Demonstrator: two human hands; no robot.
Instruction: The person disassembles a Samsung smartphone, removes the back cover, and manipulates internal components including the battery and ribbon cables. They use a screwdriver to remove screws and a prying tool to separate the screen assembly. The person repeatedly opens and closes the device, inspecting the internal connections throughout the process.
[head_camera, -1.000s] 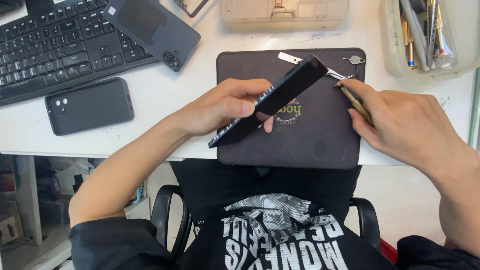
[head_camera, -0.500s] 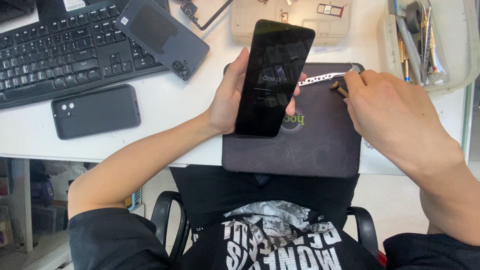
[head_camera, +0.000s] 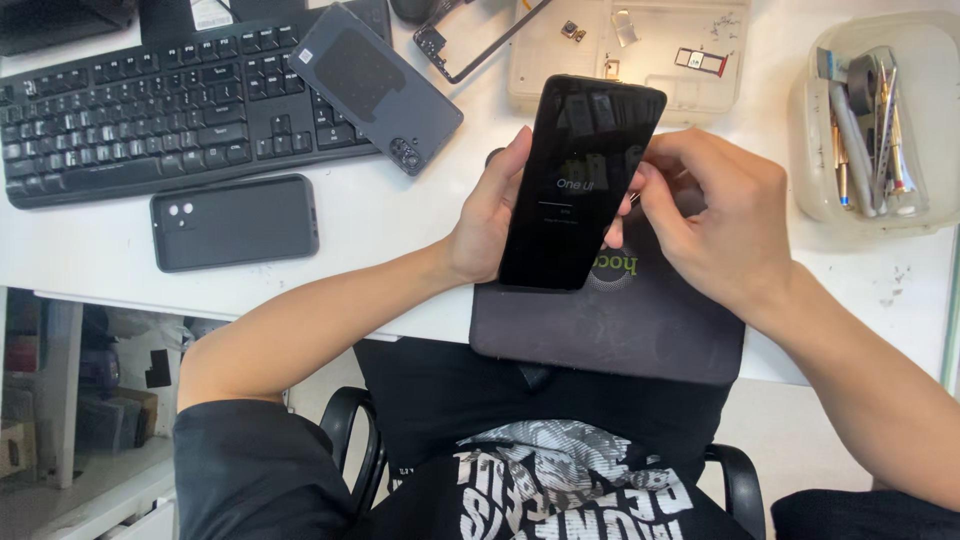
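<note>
Smartphone, slim and black with a glossy glass face (head_camera: 580, 185), sits upright just above the middle of the frame, tilted a little to the right, its lit screen showing small pale lettering on black. My left hand (head_camera: 490, 215) wraps it from behind, thumb along the left edge, closed firmly on the body. My right hand (head_camera: 715, 220) curls against the right edge, fingers pinched together at the side of the phone; whether a tool sits between them I cannot tell. Beneath both hands lies a dark grey matte work mat with rounded corners (head_camera: 640, 335), a small greenish printed word and ring showing beside the phone's lower end. At the left, a black phone in a soft matte case (head_camera: 235, 222) lies flat, lenses up, and above it a black plastic keyboard (head_camera: 130, 105). A dark blue-grey back cover (head_camera: 375, 85) rests tilted over the keyboard's right end. A beige parts tray (head_camera: 640, 60) is at the top, a clear plastic tub of tools (head_camera: 875, 130) at the right edge. White tabletop (head_camera: 400, 225) shows open between phone and keyboard.
</note>
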